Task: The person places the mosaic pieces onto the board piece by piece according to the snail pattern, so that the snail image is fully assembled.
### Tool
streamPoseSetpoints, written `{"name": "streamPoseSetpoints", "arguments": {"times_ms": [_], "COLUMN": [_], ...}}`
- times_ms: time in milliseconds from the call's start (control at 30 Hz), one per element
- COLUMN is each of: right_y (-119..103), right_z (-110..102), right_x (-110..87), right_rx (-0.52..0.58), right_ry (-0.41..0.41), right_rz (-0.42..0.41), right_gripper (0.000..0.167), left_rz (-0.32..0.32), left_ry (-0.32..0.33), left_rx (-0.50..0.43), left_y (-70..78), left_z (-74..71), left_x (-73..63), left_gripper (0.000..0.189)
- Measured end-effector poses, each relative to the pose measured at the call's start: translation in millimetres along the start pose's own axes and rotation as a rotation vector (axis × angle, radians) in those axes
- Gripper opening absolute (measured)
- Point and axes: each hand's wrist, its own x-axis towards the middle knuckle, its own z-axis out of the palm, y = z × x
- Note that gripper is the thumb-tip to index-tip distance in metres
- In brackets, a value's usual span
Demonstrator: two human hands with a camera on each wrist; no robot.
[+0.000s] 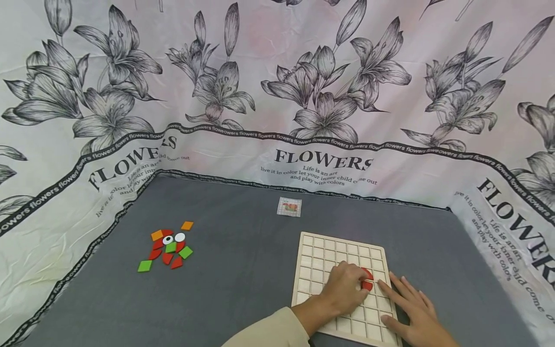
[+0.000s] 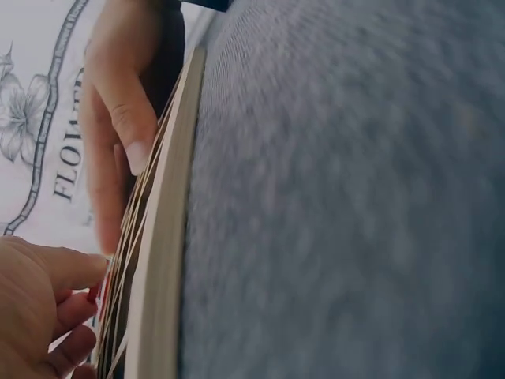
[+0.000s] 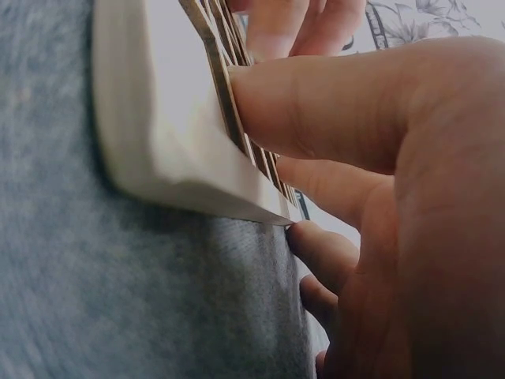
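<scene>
A pale wooden grid board (image 1: 329, 246) lies on the grey cloth, at the lower right in the head view. Two small red pieces with curved edges, an upper one (image 1: 367, 273) and a lower one (image 1: 367, 286), sit close together on its squares. My left hand (image 1: 344, 288) reaches over the board, thumb and curled fingers pinching at the lower red piece, which its fingertips partly cover. Fingers spread, my right hand (image 1: 412, 308) rests on the board's right edge. The right wrist view has its thumb (image 3: 316, 106) against the grid and other fingertips beside the corner.
A loose cluster of flat pieces lies at the left: red ones (image 1: 156, 253), green diamonds (image 1: 145, 266), orange ones (image 1: 187, 225) and round white ones (image 1: 179, 237). Behind the board lies a small picture card (image 1: 289, 207). Flower-printed fabric (image 1: 321, 164) walls the table's back and sides.
</scene>
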Motion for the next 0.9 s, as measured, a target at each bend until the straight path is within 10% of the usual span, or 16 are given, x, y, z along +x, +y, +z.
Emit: {"name": "streamPoseSetpoints", "arguments": {"times_ms": [900], "right_y": [1], "right_z": [0], "right_x": [2.2], "right_rx": [0.061], "right_ry": [0.053], "right_rz": [-0.044], "right_gripper": [0.053], "left_rz": [-0.028], "left_ry": [0.028], "left_rx": [0.130], "left_y": [1.6], "left_z": [11.3], "left_x": [-0.9], "left_gripper": [0.016]}}
